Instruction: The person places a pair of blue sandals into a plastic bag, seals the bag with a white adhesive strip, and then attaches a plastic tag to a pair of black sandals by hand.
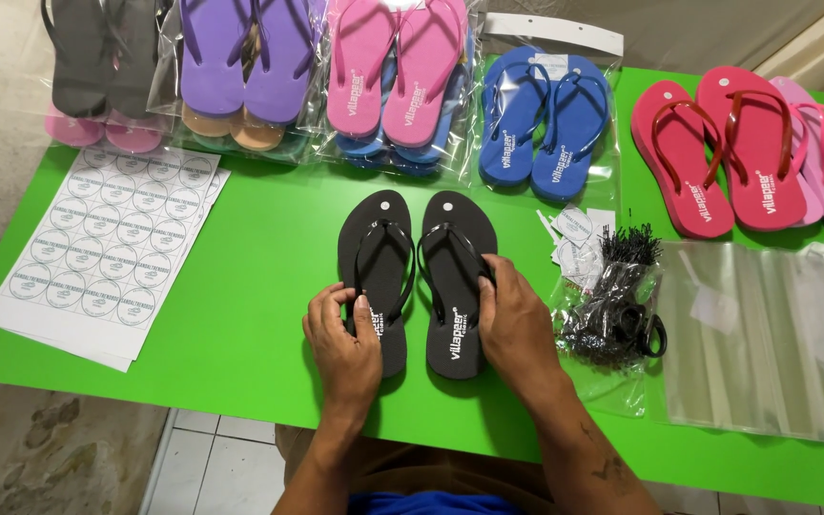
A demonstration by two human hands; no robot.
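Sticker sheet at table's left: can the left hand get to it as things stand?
Probably yes. The left hand rests on the left black flip-flop, and only bare green table lies between it and the sticker sheet.

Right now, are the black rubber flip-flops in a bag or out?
Out. The black rubber flip-flops lie bare on the green table, both hands touching them.

Both hands (343, 334) (512, 319) down, fingers curled
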